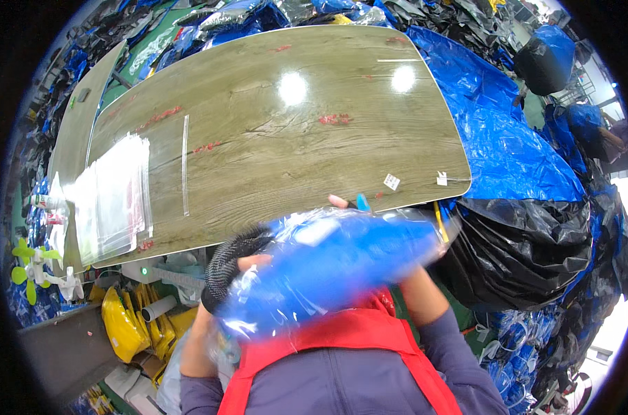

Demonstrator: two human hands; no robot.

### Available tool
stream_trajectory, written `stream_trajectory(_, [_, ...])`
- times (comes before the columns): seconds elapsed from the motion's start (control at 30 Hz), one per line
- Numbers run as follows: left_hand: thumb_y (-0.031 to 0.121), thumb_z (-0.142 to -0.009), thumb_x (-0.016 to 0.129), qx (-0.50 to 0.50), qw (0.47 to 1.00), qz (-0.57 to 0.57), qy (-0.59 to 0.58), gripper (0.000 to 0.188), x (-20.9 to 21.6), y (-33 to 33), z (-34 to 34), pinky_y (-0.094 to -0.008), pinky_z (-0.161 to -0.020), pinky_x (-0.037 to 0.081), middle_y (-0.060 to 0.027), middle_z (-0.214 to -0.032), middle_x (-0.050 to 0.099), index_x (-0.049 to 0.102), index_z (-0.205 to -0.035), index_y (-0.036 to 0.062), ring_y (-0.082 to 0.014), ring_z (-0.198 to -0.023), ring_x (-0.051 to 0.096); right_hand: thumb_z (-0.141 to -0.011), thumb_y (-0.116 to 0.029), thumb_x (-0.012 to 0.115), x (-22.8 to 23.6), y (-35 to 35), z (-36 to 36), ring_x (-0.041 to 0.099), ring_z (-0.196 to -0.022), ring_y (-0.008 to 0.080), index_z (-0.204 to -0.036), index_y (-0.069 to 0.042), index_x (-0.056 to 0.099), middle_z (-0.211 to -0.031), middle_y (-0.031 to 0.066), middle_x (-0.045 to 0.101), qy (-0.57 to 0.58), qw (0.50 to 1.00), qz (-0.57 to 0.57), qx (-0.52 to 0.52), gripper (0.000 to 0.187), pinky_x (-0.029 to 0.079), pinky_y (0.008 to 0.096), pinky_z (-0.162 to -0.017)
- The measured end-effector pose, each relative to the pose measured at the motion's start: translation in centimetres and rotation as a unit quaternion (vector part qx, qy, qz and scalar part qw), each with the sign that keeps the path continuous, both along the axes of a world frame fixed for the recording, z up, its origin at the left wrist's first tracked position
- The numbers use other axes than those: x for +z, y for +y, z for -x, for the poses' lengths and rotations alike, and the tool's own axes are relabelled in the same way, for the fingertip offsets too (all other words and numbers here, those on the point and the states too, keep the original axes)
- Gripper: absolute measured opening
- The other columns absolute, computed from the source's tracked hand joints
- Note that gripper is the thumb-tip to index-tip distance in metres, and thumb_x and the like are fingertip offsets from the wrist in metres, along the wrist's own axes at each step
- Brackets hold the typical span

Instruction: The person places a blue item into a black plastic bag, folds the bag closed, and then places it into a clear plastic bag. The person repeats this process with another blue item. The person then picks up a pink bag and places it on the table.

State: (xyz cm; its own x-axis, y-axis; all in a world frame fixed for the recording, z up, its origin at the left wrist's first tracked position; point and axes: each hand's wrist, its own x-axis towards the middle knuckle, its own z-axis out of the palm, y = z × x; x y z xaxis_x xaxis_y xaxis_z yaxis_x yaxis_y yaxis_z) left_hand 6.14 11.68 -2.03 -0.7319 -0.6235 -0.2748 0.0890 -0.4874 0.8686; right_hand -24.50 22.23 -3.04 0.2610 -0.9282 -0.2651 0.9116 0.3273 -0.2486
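Note:
A bright blue folded article in a clear plastic bag (pixel 341 266) is held up in front of my red apron, near the table's front edge, and is blurred by motion. My left hand (pixel 236 266), in a dark knitted glove with bare fingertips, is closed on the bag's left end. My right hand (pixel 338 201) is mostly hidden behind the bag. Only its fingertips show past the far edge, one with a blue cover, and it seems to hold the bag from beneath. What kind of article is inside cannot be made out.
The wood-grain table (pixel 258 138) has red marks and two small white labels (pixel 391 182). Clear plastic bags (pixel 116 197) lie stacked at its left. Blue sheeting (pixel 514 145) and a black sack (pixel 521 249) crowd the right. A green fan (pixel 30 270) and yellow packages (pixel 123 325) are at the left.

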Motion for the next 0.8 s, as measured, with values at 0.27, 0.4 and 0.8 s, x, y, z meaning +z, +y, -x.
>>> stream_trajectory(0.27, [0.029, -0.07, 0.08, 0.052, 0.898, 0.364, -0.241, 0.068, 9.3, -2.5, 4.7, -0.0427, -0.107, 0.033, -0.0254, -0.143, 0.036, 0.056, -0.126, 0.0004, -0.0345, -0.133, 0.037, -0.077, -0.034, 0.075, 4.2, -3.7, 3.0, 0.052, -0.114, 0.0217, -0.133, -0.002, 0.044, -0.118, 0.0136, 0.057, 0.431, 0.902, 0.014, 0.029, 0.071, 0.04, 0.0359, -0.099])
stream_trajectory(0.4, [0.029, -0.074, 0.08, 0.037, 0.872, 0.418, -0.251, 0.063, 7.4, -2.3, 4.5, -0.0423, -0.106, 0.033, -0.0262, -0.144, 0.033, 0.056, -0.126, 0.0013, -0.034, -0.136, 0.033, -0.076, -0.025, 0.076, 5.1, -4.4, 4.2, 0.052, -0.113, 0.0208, -0.13, -0.004, 0.048, -0.121, 0.0102, 0.056, 0.447, 0.884, 0.111, -0.076, 0.064, 0.041, 0.0347, -0.098])
stream_trajectory(0.8, [0.021, -0.07, 0.081, 0.187, 0.879, 0.421, -0.126, 0.048, 1.0, -6.3, 4.6, -0.0416, -0.101, 0.039, -0.0196, -0.143, 0.039, 0.063, -0.111, 0.007, -0.0318, -0.13, 0.041, -0.074, -0.02, 0.079, 2.4, -5.0, 1.7, 0.058, -0.096, 0.0146, -0.105, -0.005, 0.064, -0.101, 0.0058, 0.065, 0.513, 0.851, 0.082, -0.083, 0.038, 0.047, 0.0301, -0.087])
